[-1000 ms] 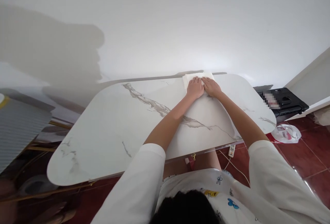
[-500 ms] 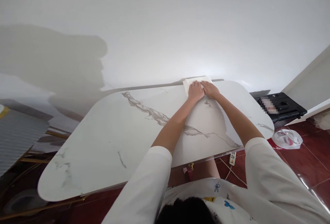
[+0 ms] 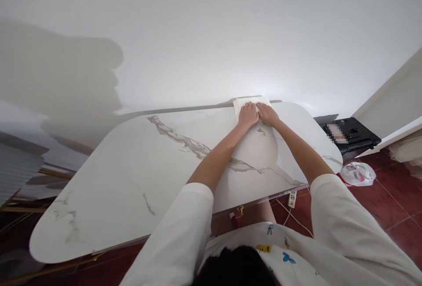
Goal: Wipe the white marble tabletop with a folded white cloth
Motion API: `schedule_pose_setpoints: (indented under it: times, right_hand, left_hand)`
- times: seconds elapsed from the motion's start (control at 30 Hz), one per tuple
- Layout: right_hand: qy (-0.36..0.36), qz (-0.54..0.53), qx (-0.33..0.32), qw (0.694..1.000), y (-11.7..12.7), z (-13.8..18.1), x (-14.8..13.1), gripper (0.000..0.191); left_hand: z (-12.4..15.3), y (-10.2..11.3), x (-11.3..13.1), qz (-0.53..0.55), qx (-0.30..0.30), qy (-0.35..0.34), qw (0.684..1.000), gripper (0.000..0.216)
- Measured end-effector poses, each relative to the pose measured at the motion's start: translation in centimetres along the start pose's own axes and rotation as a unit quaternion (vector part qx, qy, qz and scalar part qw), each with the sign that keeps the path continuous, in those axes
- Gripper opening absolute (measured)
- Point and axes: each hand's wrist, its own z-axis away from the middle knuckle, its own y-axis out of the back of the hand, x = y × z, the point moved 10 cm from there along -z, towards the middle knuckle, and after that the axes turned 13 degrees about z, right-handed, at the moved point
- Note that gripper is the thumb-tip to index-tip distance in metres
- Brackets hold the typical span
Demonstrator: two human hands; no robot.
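A white cloth or paper towel (image 3: 240,103) lies flat at the far edge of a white marble-patterned table (image 3: 132,163), close to the wall. On top of it my left hand (image 3: 249,114) rests palm down, with its fingers stretched forward. Beside it, my right hand (image 3: 267,114) lies flat and slants in from the right. Its fingertips reach the left hand and the sheet. Both palms and the underside of the sheet are hidden.
The white wall (image 3: 198,35) stands behind the table. At the right are a black case (image 3: 361,130) and a clear plastic bag (image 3: 358,174) on the red tiled floor (image 3: 389,198). A power strip (image 3: 292,199) with a cable lies below the near edge.
The view has turned slightly right, so the table and floor items appear farther left. Both hands stay on the white sheet, with little or no shift along the far edge.
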Motion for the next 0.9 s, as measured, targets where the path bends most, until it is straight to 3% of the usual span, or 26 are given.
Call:
schedule_pose_setpoints:
  times: [0.43, 0.9]
  right_hand:
    - [-0.001, -0.005, 0.001, 1.000, 0.6, 2.8, -0.6, 0.057]
    - [0.008, -0.002, -0.004, 1.000, 1.9, 9.4, -2.7, 0.058]
  left_hand:
    - [3.0, 0.6, 1.6, 0.005, -0.007, -0.007, 1.000, 0.056]
    - [9.3, 1.6, 4.2, 0.019, -0.023, 0.013, 0.999, 0.056]
